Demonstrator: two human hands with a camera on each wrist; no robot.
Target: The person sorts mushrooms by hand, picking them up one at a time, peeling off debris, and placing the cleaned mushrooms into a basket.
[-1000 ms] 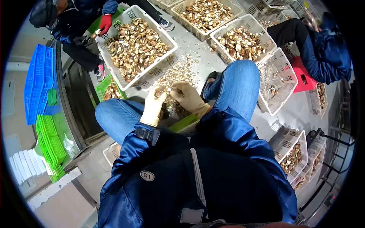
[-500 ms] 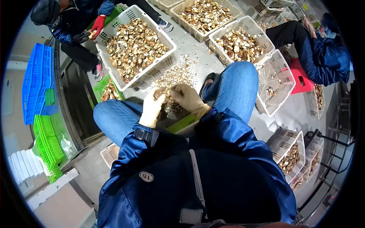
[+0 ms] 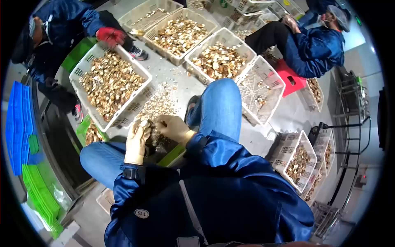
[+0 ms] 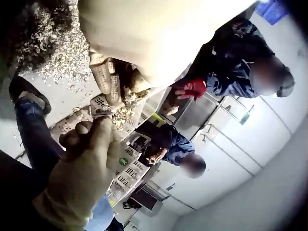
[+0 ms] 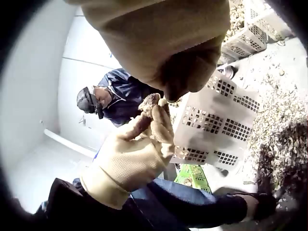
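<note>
My left hand (image 3: 134, 144), in a cream glove, is raised over the heap of trimmings between my knees. It grips a mushroom (image 5: 149, 104) with brown and pale parts, between thumb and fingers. Close to its right, my gloved right hand (image 3: 174, 128) has its fingers curled toward the mushroom. A small thin metallic piece (image 4: 102, 114) shows at the right fingertips in the left wrist view; its kind is unclear. Pale trimmings (image 3: 161, 102) lie scattered on the floor in front, beyond a darker pile under the hands.
White crates hold brown-and-white mushrooms: one large crate (image 3: 132, 99) ahead left, another (image 3: 193, 66) ahead. A nearly bare crate (image 3: 269, 111) stands by my right knee (image 3: 224, 101). A person with red gloves (image 3: 112, 37) sits ahead left; another person (image 3: 314, 49) sits ahead right.
The head view has swung right, so the scene shifts left. The person ahead left has brought a red glove over the crate's far edge. My hands stay together around the mushroom.
</note>
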